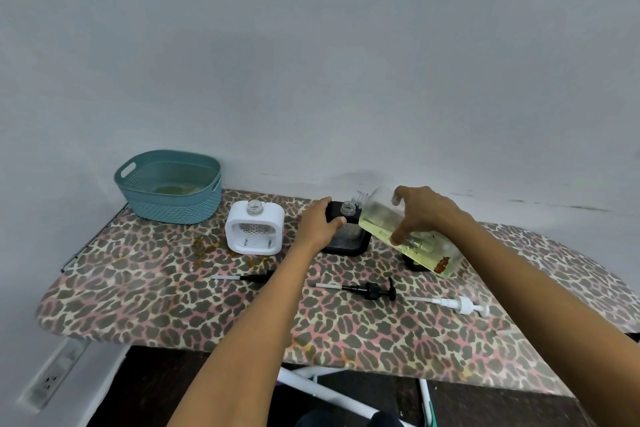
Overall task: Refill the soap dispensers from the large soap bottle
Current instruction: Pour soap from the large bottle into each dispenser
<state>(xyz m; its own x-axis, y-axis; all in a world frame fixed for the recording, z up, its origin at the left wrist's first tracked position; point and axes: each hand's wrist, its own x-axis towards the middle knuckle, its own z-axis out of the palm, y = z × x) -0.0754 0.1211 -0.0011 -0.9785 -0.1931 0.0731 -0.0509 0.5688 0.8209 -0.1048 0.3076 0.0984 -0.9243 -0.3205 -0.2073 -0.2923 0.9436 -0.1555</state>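
Tilting large soap bottle [381,224], right hand [427,211] fingers curled round it, mouth just beside black dispenser [351,241] neck; left hand [317,224] fingers curled over its top. Alignment seemingly off: risks soap spilling onto table [173,305].

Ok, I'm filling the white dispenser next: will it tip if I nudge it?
Probably not easily: the white dispenser stands upright on a wide, squat base. It looks empty, so likely light and may skid rather than topple. The leopard-print cover may add some grip.
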